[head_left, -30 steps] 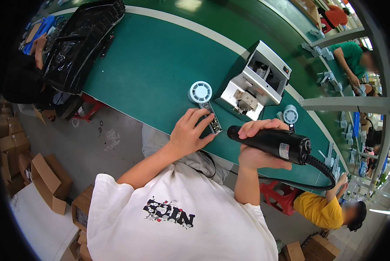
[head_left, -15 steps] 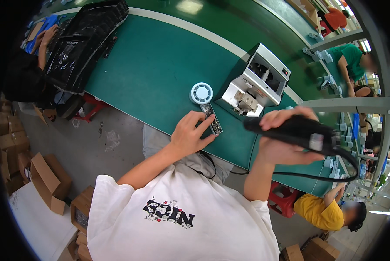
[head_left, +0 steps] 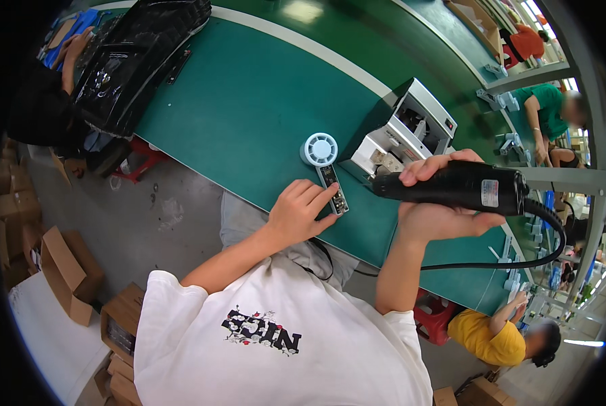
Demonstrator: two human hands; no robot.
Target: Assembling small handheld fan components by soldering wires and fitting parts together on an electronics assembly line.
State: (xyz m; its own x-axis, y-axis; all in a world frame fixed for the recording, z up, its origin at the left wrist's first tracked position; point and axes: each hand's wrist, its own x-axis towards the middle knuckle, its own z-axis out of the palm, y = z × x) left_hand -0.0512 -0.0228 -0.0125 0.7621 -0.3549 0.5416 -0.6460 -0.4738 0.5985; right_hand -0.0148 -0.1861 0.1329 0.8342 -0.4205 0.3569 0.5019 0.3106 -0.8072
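Observation:
A small light-blue handheld fan (head_left: 318,149) lies on the green table, its handle opened so that the circuit parts (head_left: 331,177) show. My left hand (head_left: 301,211) has its thumb and fingers closed about the lower end of that handle. In my right hand (head_left: 438,216) is a black electric screwdriver (head_left: 452,189), held level with its narrow end pointing left. That end overlaps the front of a silver and black screw feeder (head_left: 401,128) in view; whether they touch I cannot tell. A thick black cable (head_left: 558,237) loops from the screwdriver's rear.
Black plastic-wrapped material (head_left: 124,74) covers the table's far left, beside another person's hand (head_left: 75,49). Cardboard boxes (head_left: 66,271) stand on the floor at left. A person in yellow (head_left: 485,335) sits at right, near a red stool (head_left: 433,317). A metal frame (head_left: 570,179) rises at right.
The screwdriver, blurred before, is now sharper, and its tip has shifted slightly up and left toward the screw feeder. My left hand stays on the fan's handle. The whole view has shifted a little.

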